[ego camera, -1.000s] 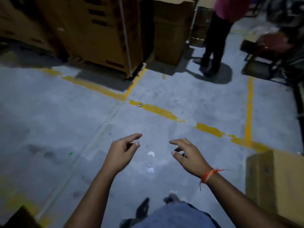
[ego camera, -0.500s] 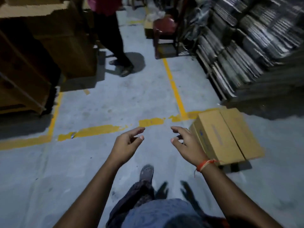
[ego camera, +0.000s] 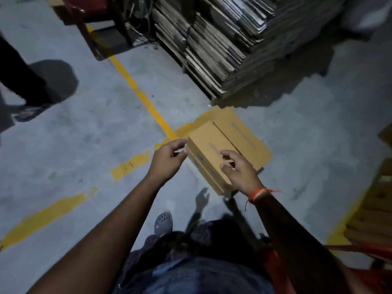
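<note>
A closed brown cardboard box (ego camera: 231, 141) lies on the grey concrete floor just ahead of me, its top seam running away from me. My left hand (ego camera: 167, 160) hovers beside the box's near left corner, fingers loosely curled and holding nothing. My right hand (ego camera: 239, 170), with an orange thread at the wrist, hangs over the box's near end with relaxed fingers and nothing in it. Whether either hand touches the box cannot be told.
Stacks of flattened cardboard (ego camera: 216, 45) rise behind the box. Another person's leg and sandal (ego camera: 27, 111) stand at the far left. Yellow floor lines (ego camera: 146, 102) cross by the box. Wooden pallets or boxes (ego camera: 377, 209) sit at the right edge. My foot (ego camera: 163, 223) is below.
The view has swung right and I have stepped forward; the box, earlier off to the right, now lies directly under my outstretched hands. Both hands keep the same empty, loosely curled pose.
</note>
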Tool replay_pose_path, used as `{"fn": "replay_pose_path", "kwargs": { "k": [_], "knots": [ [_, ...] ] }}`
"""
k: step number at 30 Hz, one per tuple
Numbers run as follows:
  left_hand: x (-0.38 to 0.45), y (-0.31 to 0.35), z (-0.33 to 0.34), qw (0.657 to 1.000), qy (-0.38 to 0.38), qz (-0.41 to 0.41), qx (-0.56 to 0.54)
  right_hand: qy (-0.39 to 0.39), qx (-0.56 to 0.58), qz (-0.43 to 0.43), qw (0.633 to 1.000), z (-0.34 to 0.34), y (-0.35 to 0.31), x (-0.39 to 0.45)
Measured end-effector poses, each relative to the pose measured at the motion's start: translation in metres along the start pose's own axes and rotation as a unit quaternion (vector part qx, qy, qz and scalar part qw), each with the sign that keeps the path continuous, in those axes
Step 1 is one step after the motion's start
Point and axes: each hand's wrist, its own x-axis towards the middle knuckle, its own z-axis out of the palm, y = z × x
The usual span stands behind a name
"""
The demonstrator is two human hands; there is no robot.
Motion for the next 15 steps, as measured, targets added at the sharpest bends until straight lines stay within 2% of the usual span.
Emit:
{"fn": "replay_pose_path", "kwargs": {
  "k": [8,10,15],
  "knots": [
    [0.097,-0.007,0.114,0.99,0.081,-0.113,0.005,-0.073,-0.026,0.062,0.995,-0.038,0.102,0.098],
    [0.122,-0.022,0.152,0.984,0.1,-0.143,0.021,-0.101,-0.016,0.088,0.991,-0.038,0.135,0.134],
    [0.186,-0.096,0.257,0.953,0.134,-0.267,0.047,-0.159,-0.058,0.066,0.983,-0.032,0.255,0.232]
  ]
}}
